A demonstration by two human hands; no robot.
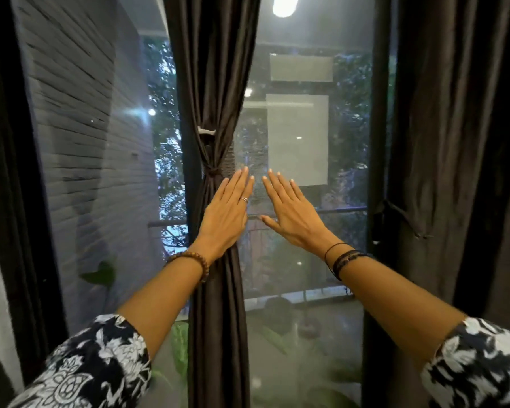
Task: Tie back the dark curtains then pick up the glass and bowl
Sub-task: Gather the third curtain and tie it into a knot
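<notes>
Curtains first, from the head view, the only one here. The middle curtain (215, 83) hangs in front of the window glass (301, 245) with its long axis straight up and down, already gathered to a narrow waist by a dark tie (212, 172) with a small pale hook (206, 131) just above it. Taking that tie as the landmark: the left hand (226, 214) lies just below and right of it, fingers straight and close together, holding nothing, its palm side apparently against the bunched cloth. The right hand (292, 213) is further right of the tie, off the cloth and in front of the glass, fingers straight and slightly spread, thumb out, also holding nothing. So the left hand is the nearer to the tie. Well right of the tie, the right curtain (442, 142) looks cinched low on its inner edge, though this is unclear. Neither glass nor bowl is in view, so I judge the pick-up calls for turning away from the window.
</notes>
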